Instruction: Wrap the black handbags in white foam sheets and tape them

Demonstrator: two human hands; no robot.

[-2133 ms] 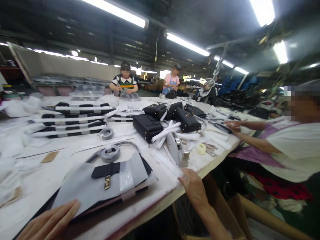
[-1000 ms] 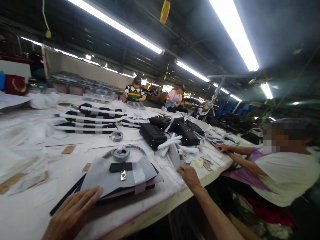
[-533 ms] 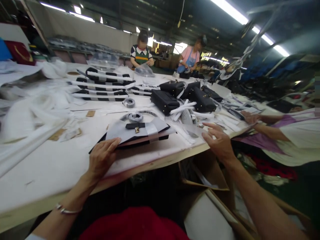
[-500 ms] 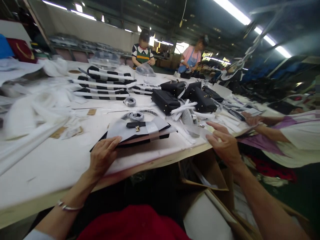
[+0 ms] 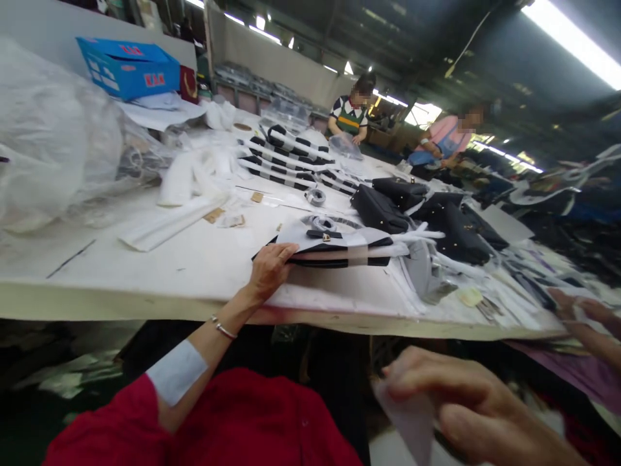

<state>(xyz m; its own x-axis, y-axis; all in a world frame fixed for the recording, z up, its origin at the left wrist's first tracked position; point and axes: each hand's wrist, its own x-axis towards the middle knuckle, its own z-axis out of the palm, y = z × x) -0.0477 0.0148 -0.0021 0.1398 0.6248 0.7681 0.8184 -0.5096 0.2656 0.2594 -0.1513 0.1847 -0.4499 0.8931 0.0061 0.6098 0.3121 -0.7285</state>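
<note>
My left hand grips the near left corner of a flat black bag, thumb and fingers pinched on its edge. White sheeting covers part of the bag, and a pale translucent band crosses it. On top sit a black tab with a gold-coloured clasp and a grey wrapped coil. Below the table edge at the lower right, my right hand pinches a thin translucent strip that hangs from the fingers. This hand is close to the camera and somewhat blurred.
Several black bags lie behind, beside stacked black pieces with white rods. White foam rolls and plastic occupy the left, near a blue box. A co-worker's hand is at right; two people stand across the table.
My right hand has drawn back from the table, down and towards me, with the strip in its fingers. My left hand stays on the bag's corner. The view has turned left.
</note>
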